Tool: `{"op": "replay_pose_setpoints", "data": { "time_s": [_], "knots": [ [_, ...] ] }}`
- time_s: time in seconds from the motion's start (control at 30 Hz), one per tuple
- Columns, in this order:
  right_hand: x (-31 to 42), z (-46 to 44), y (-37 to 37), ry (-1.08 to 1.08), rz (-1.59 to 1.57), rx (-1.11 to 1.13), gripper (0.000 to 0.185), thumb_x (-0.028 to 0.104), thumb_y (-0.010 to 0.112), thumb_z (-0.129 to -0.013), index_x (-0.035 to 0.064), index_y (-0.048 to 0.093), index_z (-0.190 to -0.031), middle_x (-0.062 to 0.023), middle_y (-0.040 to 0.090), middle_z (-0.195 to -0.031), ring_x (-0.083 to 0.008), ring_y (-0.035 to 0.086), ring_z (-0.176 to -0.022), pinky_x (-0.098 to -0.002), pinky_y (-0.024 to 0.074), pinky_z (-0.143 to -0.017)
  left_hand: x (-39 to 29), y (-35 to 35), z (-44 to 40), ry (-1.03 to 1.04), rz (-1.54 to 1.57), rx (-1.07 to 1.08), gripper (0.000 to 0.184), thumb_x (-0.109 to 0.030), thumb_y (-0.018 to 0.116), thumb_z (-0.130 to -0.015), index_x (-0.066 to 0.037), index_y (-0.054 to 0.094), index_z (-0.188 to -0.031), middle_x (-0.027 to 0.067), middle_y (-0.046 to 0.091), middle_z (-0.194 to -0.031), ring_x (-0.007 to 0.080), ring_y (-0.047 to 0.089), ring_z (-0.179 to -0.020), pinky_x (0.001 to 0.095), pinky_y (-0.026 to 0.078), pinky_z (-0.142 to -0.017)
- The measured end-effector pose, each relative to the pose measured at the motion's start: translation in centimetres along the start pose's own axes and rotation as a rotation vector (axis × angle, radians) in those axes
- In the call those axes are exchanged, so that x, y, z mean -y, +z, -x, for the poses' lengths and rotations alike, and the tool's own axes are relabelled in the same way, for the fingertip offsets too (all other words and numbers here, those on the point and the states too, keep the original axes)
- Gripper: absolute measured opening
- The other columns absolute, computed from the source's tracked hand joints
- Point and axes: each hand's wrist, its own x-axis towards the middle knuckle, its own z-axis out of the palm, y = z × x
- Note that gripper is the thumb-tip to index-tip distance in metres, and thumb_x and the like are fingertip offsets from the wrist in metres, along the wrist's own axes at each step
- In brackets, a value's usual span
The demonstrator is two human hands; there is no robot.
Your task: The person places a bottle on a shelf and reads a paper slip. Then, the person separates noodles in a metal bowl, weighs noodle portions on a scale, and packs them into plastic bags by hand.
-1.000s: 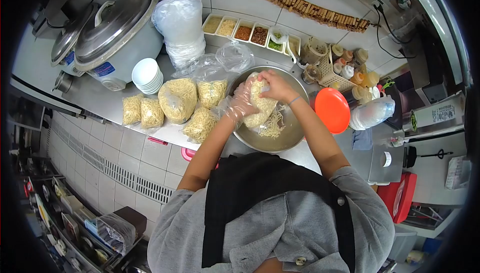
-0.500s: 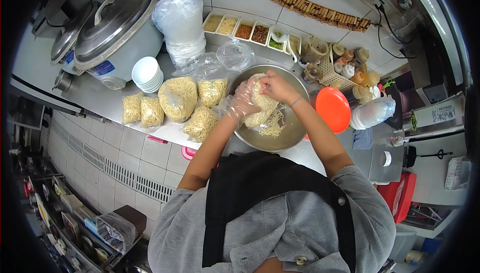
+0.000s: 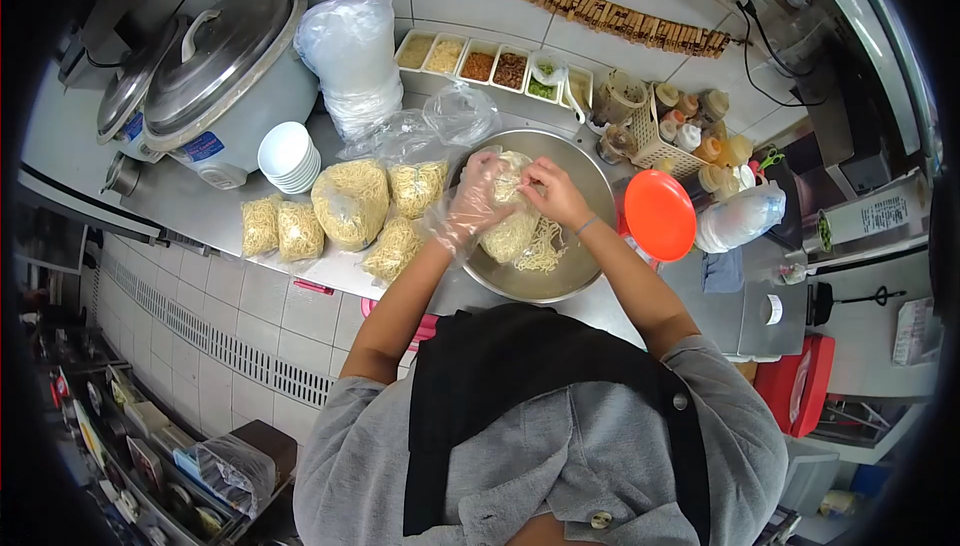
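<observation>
A clear bag of noodles [image 3: 507,237] is tilted over a wide metal bowl [image 3: 578,268]. My left hand [image 3: 477,204], in a loose clear plastic glove, wraps around the bag's left side. On the other side, my right hand [image 3: 556,194], bare with a thin band at the wrist, pinches the upper part of the bag. Loose noodles [image 3: 543,250] lie in the bowl beside and below the bag. Several more bagged noodles [image 3: 349,203] stand on the counter left of the bowl.
White bowls [image 3: 289,157] are stacked near a large rice cooker [image 3: 225,86]. Behind the bowl runs a row of topping trays [image 3: 478,67]. An orange-red round lid or plate [image 3: 660,216] and a basket of bottles [image 3: 665,158] stand to the right.
The bag has been lowered a little in the bowl and now lies more upright to my view. My right fingers have moved slightly down and right along its top. The view has shifted slightly.
</observation>
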Motion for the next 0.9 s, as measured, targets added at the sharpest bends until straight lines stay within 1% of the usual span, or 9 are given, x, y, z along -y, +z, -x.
{"op": "replay_pose_setpoints", "data": {
  "time_s": [0.03, 0.1, 0.13, 0.37, 0.5, 0.6, 0.73, 0.83, 0.9],
  "knots": [
    [-0.1, 0.2, 0.2, 0.015, 0.002, -0.03, 0.012, 0.006, 0.064, -0.076, 0.0043, 0.054, -0.083, -0.0121, 0.051, -0.081, -0.0308, 0.054, -0.075, -0.0371, 0.0452, -0.068, 0.4, 0.4, 0.0, 0.0, -0.002, -0.003, 0.064, -0.014, 0.08, -0.061, -0.009, 0.049, -0.116, 0.0156, 0.047, -0.116, 0.031, 0.049, -0.108, 0.0405, 0.042, -0.093],
    [-0.1, 0.3, 0.5, 0.025, 0.003, -0.062, 0.012, 0.006, 0.064, -0.077, 0.0041, 0.054, -0.083, -0.0117, 0.052, -0.081, -0.031, 0.055, -0.077, -0.0375, 0.0452, -0.068, 0.6, 0.7, -0.6, -0.327, 0.772, -0.118, 0.066, -0.012, 0.078, -0.066, -0.005, 0.042, -0.122, 0.0138, 0.05, -0.115, 0.0255, 0.053, -0.103, 0.036, 0.044, -0.09],
    [0.0, 0.4, 0.6, 0.019, 0.024, -0.072, 0.013, 0.006, 0.065, -0.076, 0.0043, 0.055, -0.082, -0.0118, 0.052, -0.082, -0.0311, 0.054, -0.077, -0.0382, 0.045, -0.07, 0.2, 0.1, -0.7, -0.464, 0.667, -0.128, 0.064, -0.009, 0.074, -0.07, -0.003, 0.04, -0.124, 0.0123, 0.05, -0.118, 0.021, 0.054, -0.101, 0.0331, 0.046, -0.087],
    [1.1, -0.3, 2.3, -0.005, 0.197, -0.135, 0.01, 0.01, 0.064, -0.078, 0.0063, 0.057, -0.083, -0.0136, 0.056, -0.085, -0.0326, 0.053, -0.084, -0.0409, 0.044, -0.078, 4.0, 2.0, -1.7, -0.368, 0.394, -0.138, 0.065, -0.014, 0.074, -0.069, -0.005, 0.04, -0.124, 0.0132, 0.058, -0.11, 0.0198, 0.056, -0.099, 0.0319, 0.047, -0.083],
    [2.4, -0.4, 2.9, -0.001, 0.287, -0.161, 0.005, 0.01, 0.058, -0.082, 0.0054, 0.057, -0.084, -0.0147, 0.058, -0.085, -0.0338, 0.054, -0.084, -0.0413, 0.0444, -0.077, 3.6, 1.4, -1.8, -0.446, 0.32, -0.063, 0.063, -0.018, 0.074, -0.068, -0.006, 0.043, -0.122, 0.0129, 0.06, -0.105, 0.0217, 0.059, -0.096, 0.032, 0.047, -0.082],
    [3.2, -0.4, 3.6, 0.15, 0.389, -0.164, 0.008, 0.011, 0.055, -0.084, 0.0031, 0.056, -0.083, -0.0162, 0.058, -0.082, -0.0348, 0.055, -0.082, -0.0432, 0.0446, -0.076, 2.2, 0.6, -1.5, -0.404, 0.222, -0.074, 0.056, -0.018, 0.071, -0.071, -0.006, 0.045, -0.119, 0.0142, 0.061, -0.104, 0.026, 0.06, -0.094, 0.0347, 0.047, -0.082],
    [3.5, 2.0, 5.6, 0.125, 0.096, 0.02, 0.013, 0.014, 0.053, -0.086, 0.0005, 0.054, -0.084, -0.0184, 0.056, -0.079, -0.036, 0.055, -0.078, -0.0451, 0.0444, -0.073, 3.4, 1.4, -1.3, -0.19, -0.01, -0.217, 0.043, -0.013, 0.065, -0.076, -0.003, 0.048, -0.114, 0.0157, 0.06, -0.099, 0.0326, 0.06, -0.09, 0.0385, 0.046, -0.082],
    [4.7, 3.6, 5.8, 0.229, -0.043, 0.116, 0.013, 0.012, 0.054, -0.087, 0.0001, 0.055, -0.09, -0.0187, 0.054, -0.08, -0.0351, 0.055, -0.076, -0.0423, 0.0453, -0.068, 2.7, 0.4, -1.2, -0.27, 0.11, -0.175, 0.039, -0.013, 0.064, -0.079, -0.001, 0.048, -0.113, 0.0132, 0.06, -0.096, 0.0267, 0.06, -0.087, 0.0355, 0.047, -0.079],
    [5.6, 3.4, 5.9, 0.341, -0.149, -0.211, 0.016, 0.011, 0.056, -0.086, 0.0006, 0.057, -0.098, -0.0179, 0.053, -0.087, -0.0336, 0.056, -0.074, -0.0394, 0.0463, -0.066, 2.8, 0.6, -1.4, -0.39, 0.324, -0.137, 0.039, -0.013, 0.064, -0.08, -0.001, 0.047, -0.113, 0.0115, 0.06, -0.095, 0.0228, 0.06, -0.086, 0.0334, 0.047, -0.077]
  ]
}}
